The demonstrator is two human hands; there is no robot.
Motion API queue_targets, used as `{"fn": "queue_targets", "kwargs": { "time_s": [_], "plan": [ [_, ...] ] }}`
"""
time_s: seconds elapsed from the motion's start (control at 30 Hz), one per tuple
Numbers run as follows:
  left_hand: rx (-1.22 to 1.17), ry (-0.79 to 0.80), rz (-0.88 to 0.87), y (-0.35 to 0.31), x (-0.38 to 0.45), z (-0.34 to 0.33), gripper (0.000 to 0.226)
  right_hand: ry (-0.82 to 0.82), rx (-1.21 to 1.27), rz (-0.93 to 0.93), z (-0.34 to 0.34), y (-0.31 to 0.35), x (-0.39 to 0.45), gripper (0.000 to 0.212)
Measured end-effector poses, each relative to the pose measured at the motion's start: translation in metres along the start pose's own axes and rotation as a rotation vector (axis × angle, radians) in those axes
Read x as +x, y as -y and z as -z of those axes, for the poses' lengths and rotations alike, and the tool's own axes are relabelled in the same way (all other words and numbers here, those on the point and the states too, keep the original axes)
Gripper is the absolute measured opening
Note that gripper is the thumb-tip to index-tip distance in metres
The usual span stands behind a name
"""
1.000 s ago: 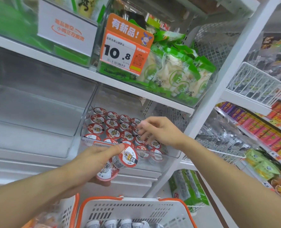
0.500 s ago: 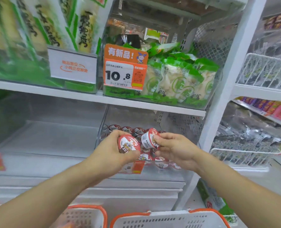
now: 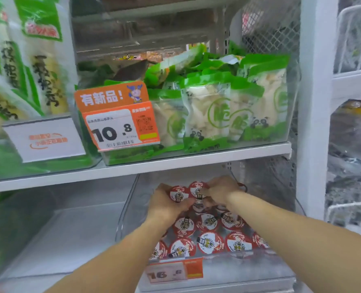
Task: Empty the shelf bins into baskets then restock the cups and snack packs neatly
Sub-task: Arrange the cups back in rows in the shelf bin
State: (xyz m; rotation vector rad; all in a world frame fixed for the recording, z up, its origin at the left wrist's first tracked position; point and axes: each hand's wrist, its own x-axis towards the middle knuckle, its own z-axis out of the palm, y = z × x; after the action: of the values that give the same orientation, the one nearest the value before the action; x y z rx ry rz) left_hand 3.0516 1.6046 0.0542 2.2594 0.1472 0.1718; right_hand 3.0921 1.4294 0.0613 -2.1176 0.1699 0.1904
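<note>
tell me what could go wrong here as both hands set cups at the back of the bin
1. The left hand and right hand each grip a red-lidded cup above the packed rows; a cup set down could tilt or knock its neighbours askew.
2. A forearm may brush the front price tag.

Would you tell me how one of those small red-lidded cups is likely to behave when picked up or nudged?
Probably light: each hand, left hand and right hand, holds one red-lidded cup by the fingers alone. Likely stiff, since it keeps its round shape. Held on its side, it might roll if released that way.
</note>
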Motion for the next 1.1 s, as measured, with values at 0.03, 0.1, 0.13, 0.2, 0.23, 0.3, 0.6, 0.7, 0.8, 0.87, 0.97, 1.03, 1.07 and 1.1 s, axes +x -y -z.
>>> {"fn": "queue_targets", "kwargs": {
  "time_s": [0.03, 0.1, 0.13, 0.2, 0.23, 0.3, 0.6, 0.7, 0.8, 0.87, 0.97, 1.03, 1.07, 1.1],
  "plan": [
    [0.032, -0.006, 0.005, 0.004, 0.006, -0.003, 0.061, 0.006, -0.062, 0.047, 0.001, -0.001, 0.006, 0.02],
    [0.148, -0.015, -0.01, 0.014, 0.016, -0.01, 0.062, -0.017, -0.145, 0.118, 0.002, -0.005, 0.011, 0.027],
    [0.232, -0.027, -0.03, 0.017, 0.019, -0.011, 0.067, -0.031, -0.195, 0.156, 0.003, -0.006, 0.011, 0.037],
    [0.329, -0.014, -0.026, 0.02, 0.025, -0.012, 0.075, -0.016, -0.257, 0.228, 0.007, -0.011, 0.008, 0.06],
    [0.318, 0.004, -0.02, 0.019, 0.028, -0.011, 0.077, 0.012, -0.271, 0.273, 0.007, -0.013, 0.007, 0.065],
    [0.278, 0.019, -0.038, 0.017, 0.031, -0.01, 0.077, 0.054, -0.322, 0.338, 0.004, -0.019, 0.008, 0.06],
    [0.455, -0.029, -0.122, 0.013, 0.027, -0.008, 0.053, -0.123, -0.231, 0.376, -0.007, -0.029, 0.02, 0.036],
    [0.593, -0.006, -0.194, -0.006, 0.011, 0.007, 0.049, -0.125, -0.359, 0.431, -0.008, -0.024, 0.012, 0.055],
    [0.627, -0.195, -0.527, -0.012, -0.024, 0.04, 0.034, -0.09, -0.546, 0.61, -0.012, -0.01, 0.004, 0.063],
    [0.652, -0.316, -0.662, 0.001, -0.049, 0.065, 0.037, 0.001, -0.654, 0.717, -0.021, 0.0, 0.002, 0.059],
    [0.616, -0.274, -0.543, 0.034, -0.076, 0.09, 0.057, 0.103, -0.819, 0.706, -0.043, 0.009, 0.002, 0.06],
    [0.414, -0.185, -0.368, 0.049, -0.088, 0.095, 0.055, 0.108, -0.867, 0.683, -0.055, 0.011, 0.001, 0.058],
    [0.281, -0.151, -0.274, 0.052, -0.093, 0.096, 0.044, 0.086, -0.853, 0.679, -0.057, 0.012, 0.0, 0.058],
    [0.211, -0.132, -0.195, 0.055, -0.095, 0.095, 0.028, 0.055, -0.828, 0.676, -0.058, 0.011, 0.003, 0.057]
  ]
}}
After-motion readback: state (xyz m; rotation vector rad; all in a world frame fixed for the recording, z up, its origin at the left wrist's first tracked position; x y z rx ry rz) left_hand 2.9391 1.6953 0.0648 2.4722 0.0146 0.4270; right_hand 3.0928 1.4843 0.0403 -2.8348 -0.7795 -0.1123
